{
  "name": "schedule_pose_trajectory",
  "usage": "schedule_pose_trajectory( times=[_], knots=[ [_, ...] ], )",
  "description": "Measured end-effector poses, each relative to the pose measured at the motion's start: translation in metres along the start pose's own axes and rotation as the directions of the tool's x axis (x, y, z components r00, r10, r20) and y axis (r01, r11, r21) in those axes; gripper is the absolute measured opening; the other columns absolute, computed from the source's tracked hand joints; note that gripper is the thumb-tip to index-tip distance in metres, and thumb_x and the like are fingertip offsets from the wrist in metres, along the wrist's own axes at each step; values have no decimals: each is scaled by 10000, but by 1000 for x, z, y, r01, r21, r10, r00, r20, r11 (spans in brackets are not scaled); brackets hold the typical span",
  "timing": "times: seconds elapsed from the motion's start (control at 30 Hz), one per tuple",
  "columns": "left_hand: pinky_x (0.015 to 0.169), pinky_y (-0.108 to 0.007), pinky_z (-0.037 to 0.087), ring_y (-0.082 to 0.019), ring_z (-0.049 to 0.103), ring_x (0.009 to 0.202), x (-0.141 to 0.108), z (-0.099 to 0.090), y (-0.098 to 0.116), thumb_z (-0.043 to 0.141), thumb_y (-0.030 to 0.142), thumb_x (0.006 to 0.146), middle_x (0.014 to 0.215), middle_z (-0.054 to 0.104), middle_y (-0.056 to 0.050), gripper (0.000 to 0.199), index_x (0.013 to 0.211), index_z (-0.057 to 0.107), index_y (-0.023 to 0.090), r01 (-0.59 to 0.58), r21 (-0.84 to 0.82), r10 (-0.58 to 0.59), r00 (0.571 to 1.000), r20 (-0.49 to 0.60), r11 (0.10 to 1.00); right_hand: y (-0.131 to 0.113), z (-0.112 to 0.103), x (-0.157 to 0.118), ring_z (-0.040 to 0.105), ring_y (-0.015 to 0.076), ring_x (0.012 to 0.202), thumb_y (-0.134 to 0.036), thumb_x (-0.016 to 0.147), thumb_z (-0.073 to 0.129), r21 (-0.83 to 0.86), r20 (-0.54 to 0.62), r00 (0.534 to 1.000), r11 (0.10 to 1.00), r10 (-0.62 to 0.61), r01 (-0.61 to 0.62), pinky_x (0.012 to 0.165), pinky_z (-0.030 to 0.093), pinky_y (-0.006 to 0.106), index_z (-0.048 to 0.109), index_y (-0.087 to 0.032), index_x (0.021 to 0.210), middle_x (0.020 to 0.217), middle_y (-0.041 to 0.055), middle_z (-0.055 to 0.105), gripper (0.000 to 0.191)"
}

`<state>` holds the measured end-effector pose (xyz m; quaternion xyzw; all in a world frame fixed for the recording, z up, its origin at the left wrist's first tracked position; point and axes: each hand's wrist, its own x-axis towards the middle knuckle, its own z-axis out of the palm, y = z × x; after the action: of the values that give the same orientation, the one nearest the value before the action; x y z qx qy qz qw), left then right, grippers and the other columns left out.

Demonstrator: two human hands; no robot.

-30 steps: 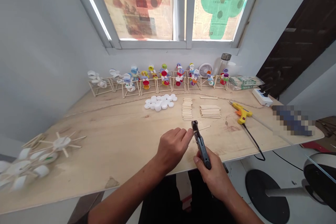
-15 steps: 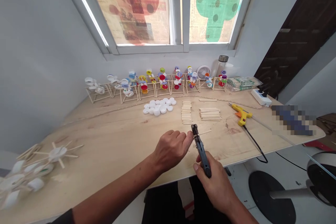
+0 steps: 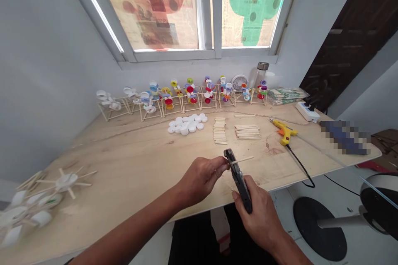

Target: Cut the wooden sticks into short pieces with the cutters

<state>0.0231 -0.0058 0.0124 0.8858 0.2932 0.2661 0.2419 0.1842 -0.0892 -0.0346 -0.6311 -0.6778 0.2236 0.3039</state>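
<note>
My right hand (image 3: 259, 211) grips the handles of a dark cutting tool (image 3: 239, 180), its head pointing up and away. A thin wooden stick (image 3: 245, 159) passes through the tool's jaws, its free end sticking out to the right. My left hand (image 3: 203, 178) is closed, its fingertips pinching the stick's left end right beside the jaws. Just beyond the tool lie a stack of short sticks (image 3: 220, 131) and a pile of longer sticks (image 3: 248, 132). White bottle caps (image 3: 188, 124) are grouped to their left.
Stick frames with coloured caps (image 3: 189, 97) line the table's back edge. A yellow glue gun (image 3: 284, 131) with its cord lies right, near a white power strip (image 3: 307, 112). Spoked stick-and-cap wheels (image 3: 66, 182) sit at the left. A small fan (image 3: 239, 84) stands at the back.
The tool's head has tilted slightly left, and more of the stick shows on its right side. My left fingers have turned and curled more around the stick's end. The view has shifted slightly.
</note>
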Motion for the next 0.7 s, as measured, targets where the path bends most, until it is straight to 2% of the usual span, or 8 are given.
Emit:
schedule_pose_trajectory(
  times=[0.13, 0.2, 0.3, 0.37, 0.43, 0.53, 0.63, 0.7],
  knots=[
    [537, -175, 343, -69, 408, 555, 4, -12, 2, 336, 284, 895, 617, 454, 26, 285, 758, 538, 135, 139, -330, -91, 983, 158, 934, -3, -2, 1, 545, 169, 580, -261, 830, 420, 32, 16, 1000, 999, -26, 26, 523, 337, 236, 449, -219, 871, 643, -24, 561, 65],
    [489, -169, 320, -62, 356, 511, 5, -15, -1, 352, 333, 887, 568, 402, 40, 310, 765, 548, 126, 221, -451, -117, 962, 245, 865, -4, -2, 1, 551, 173, 601, -255, 830, 419, 45, 25, 999, 998, -41, 40, 540, 346, 240, 456, -220, 908, 665, -20, 569, 93],
    [408, -164, 232, -53, 223, 431, 5, -17, -7, 344, 393, 882, 478, 241, 82, 359, 779, 552, 120, 334, -535, -142, 919, 368, 776, -1, 1, 1, 538, 169, 574, -271, 835, 416, 33, 30, 999, 999, -42, 41, 529, 338, 240, 451, -218, 868, 636, -24, 554, 71],
    [406, -165, 234, -55, 221, 425, 5, -17, -8, 330, 393, 886, 472, 234, 83, 366, 774, 548, 121, 330, -516, -139, 917, 374, 790, 1, 4, 1, 524, 163, 543, -293, 840, 413, 9, 26, 999, 1000, -26, 26, 512, 324, 237, 433, -219, 822, 604, -30, 536, 78],
    [444, -167, 290, -58, 301, 453, 4, -14, -6, 314, 354, 896, 509, 341, 60, 347, 763, 542, 128, 252, -420, -128, 944, 303, 872, 3, 8, 2, 517, 162, 524, -313, 842, 414, -17, 15, 1000, 1000, -10, 10, 499, 311, 235, 413, -220, 789, 584, -31, 528, 106],
    [517, -180, 344, -73, 425, 527, 0, -3, -3, 302, 274, 905, 614, 497, 21, 284, 811, 539, 148, 113, -88, -104, 990, 98, 990, 3, 12, 4, 520, 163, 514, -326, 840, 417, -34, -9, 1000, 999, 7, -7, 489, 297, 232, 391, -222, 746, 566, -29, 527, 143],
    [472, -197, 298, -87, 419, 479, -6, 11, -5, 354, 216, 886, 556, 499, 20, 218, 813, 548, 147, 21, 368, 47, 983, -176, 929, 1, 12, 6, 532, 164, 525, -326, 838, 420, -7, -23, 1000, 1000, 12, -13, 488, 299, 229, 393, -222, 740, 574, -26, 538, 145],
    [463, -209, 284, -93, 407, 457, -8, 16, -9, 367, 165, 872, 522, 482, 23, 205, 788, 553, 144, -36, 531, 177, 960, -219, 847, -1, 11, 6, 535, 164, 537, -325, 836, 424, 12, -12, 1000, 1000, 23, -23, 492, 306, 228, 403, -223, 756, 588, -26, 545, 132]
  ],
)
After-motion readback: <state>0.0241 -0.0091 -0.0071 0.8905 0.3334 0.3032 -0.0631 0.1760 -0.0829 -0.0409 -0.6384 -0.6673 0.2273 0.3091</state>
